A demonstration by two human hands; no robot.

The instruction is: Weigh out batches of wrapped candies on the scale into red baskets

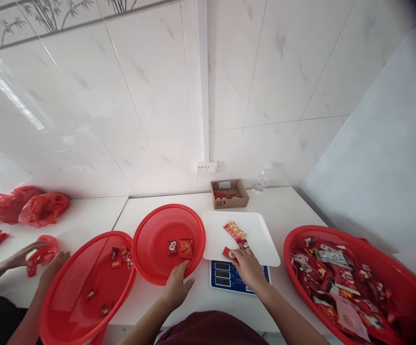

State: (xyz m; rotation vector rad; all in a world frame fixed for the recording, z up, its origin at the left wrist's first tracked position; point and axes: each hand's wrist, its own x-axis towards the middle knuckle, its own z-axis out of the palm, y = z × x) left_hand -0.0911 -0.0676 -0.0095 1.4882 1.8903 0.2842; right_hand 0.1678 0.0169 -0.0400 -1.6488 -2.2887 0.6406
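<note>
My right hand [248, 269] is over the front of the white scale tray [261, 230], its fingers closed on a small red packet [227, 252]. Beside those fingers on the tray lie a dark red wrapped packet [243, 244] and a long packet [235, 230] in yellow and red. The blue scale panel [222, 276] shows partly under my right forearm. My left hand [177, 289] rests at the near rim of the round red basket [153, 239], thumb spread and fingertips reaching inside. In that basket sit a red square packet [185, 248] and a smaller dark red packet [172, 247].
A large red basket [289, 261] heaped with mixed packets stands at the right. Left of me is another red basket [69, 273] with several small packets. A co-worker's hands [51, 266] handle a red plastic bag [44, 249]. A cardboard box [230, 201] and a clear bottle [261, 179] stand by the wall.
</note>
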